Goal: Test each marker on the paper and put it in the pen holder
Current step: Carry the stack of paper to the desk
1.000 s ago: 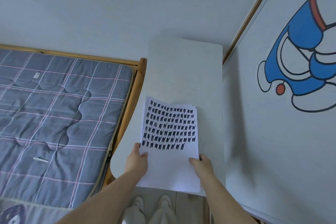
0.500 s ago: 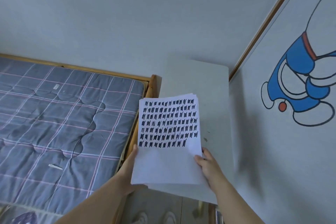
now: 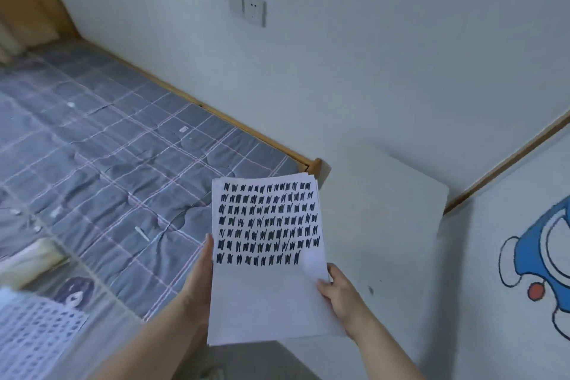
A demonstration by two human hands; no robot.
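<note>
A stack of white paper (image 3: 265, 299) is lifted off the white table (image 3: 385, 194) and held in front of me. Its top sheet carries several rows of black marker strokes on the upper half. My left hand (image 3: 202, 274) holds the stack's left edge, mostly hidden behind the sheets. My right hand (image 3: 339, 293) pinches the right edge, thumb on top. No marker or pen holder is in view.
A bed with a grey checked mattress (image 3: 108, 170) and a wooden frame (image 3: 314, 165) lies to the left. Another marked sheet (image 3: 34, 333) lies at the lower left. A wall socket (image 3: 248, 8) is above. A painted cartoon wall (image 3: 543, 256) closes the right side.
Both hands have lifted the paper stack off the table and carried it left toward the bed. My view has turned left and up, so the wall socket and more of the bed show.
</note>
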